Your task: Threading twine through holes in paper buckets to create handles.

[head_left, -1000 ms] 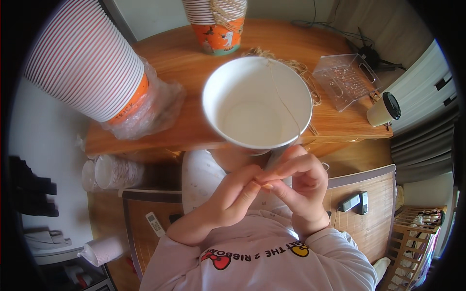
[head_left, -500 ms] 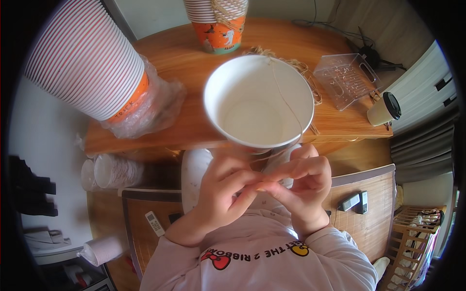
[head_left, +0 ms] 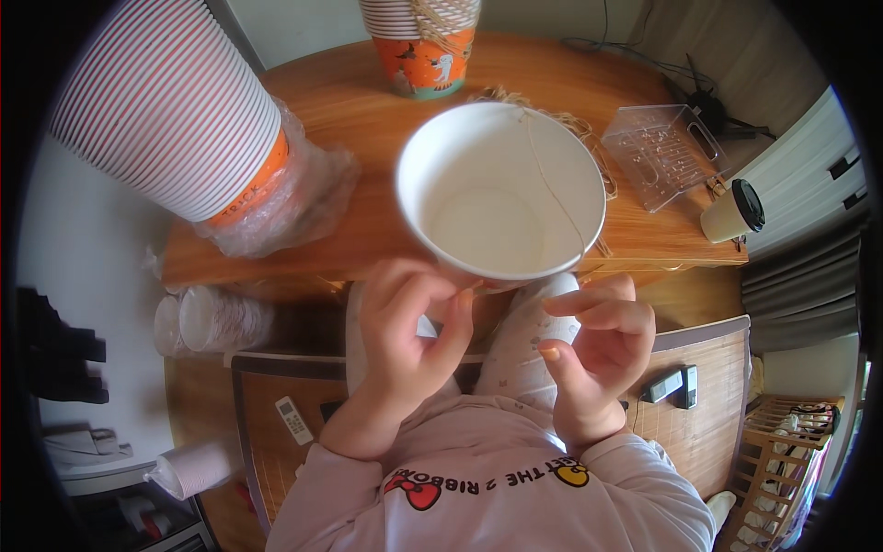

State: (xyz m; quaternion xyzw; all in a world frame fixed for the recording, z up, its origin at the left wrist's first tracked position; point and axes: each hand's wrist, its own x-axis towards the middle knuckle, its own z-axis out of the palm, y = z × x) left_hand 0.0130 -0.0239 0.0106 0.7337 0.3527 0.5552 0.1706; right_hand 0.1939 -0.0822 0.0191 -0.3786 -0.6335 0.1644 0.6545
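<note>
A white paper bucket (head_left: 501, 198) leans toward me at the table's near edge, its open mouth facing up. A thin strand of twine (head_left: 549, 184) hangs across its inside from the far rim to the near right rim. Just below the near rim is my left hand (head_left: 409, 322), thumb and forefinger tips together; whatever they pinch is too small to make out. To the right of it, my right hand (head_left: 602, 345) is held in the air with thumb and fingers apart and nothing visible between them. Behind the bucket lies a loose bundle of twine (head_left: 575, 129).
A tall stack of paper buckets (head_left: 175, 120) in plastic wrap leans at the left. Another orange stack (head_left: 423, 60) stands at the back. A clear plastic tray (head_left: 658, 152) with small pieces and a lidded cup (head_left: 731, 213) are on the right of the wooden table (head_left: 331, 110).
My hands, pinched together before, have separated. The right hand has moved right and opened; the left has moved left and up, closer to the bucket's rim.
</note>
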